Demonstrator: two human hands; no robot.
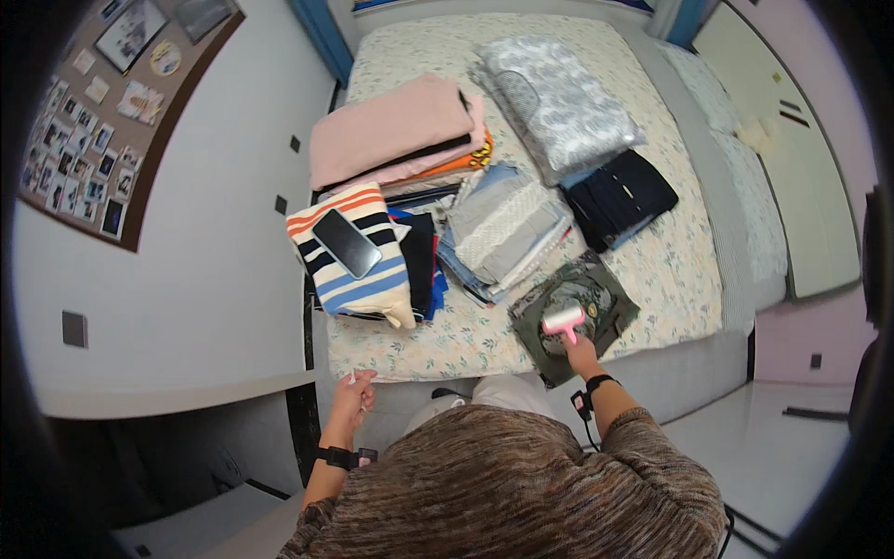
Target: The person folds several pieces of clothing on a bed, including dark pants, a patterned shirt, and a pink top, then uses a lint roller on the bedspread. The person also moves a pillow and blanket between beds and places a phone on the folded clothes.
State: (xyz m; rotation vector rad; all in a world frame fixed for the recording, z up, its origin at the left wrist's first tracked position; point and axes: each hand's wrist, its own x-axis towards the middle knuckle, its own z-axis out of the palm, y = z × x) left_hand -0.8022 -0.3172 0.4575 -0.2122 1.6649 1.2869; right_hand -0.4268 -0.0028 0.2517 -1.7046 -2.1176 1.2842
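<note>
My right hand [581, 355] is closed round the pink handle of a lint roller [563, 320]. Its white roll lies over a folded dark green camouflage garment [607, 282] at the bed's near edge. Off to the left, my left hand [352, 401] hangs just short of the bed, its fingers curled in. A small whitish bit shows at the fingertips, too small to name. Nearest to that hand is a stack topped by a cream sweater [382, 290] with orange, black and blue stripes. A phone [346, 243] rests on the sweater.
The bed [419, 356] has a floral sheet. Folded pink cloth [391, 130] tops a pile behind the sweater. Folded grey and denim clothes [503, 224], dark jeans [622, 197] and a grey-white patterned bundle [568, 102] lie farther right. A white wall [233, 214] borders the left side.
</note>
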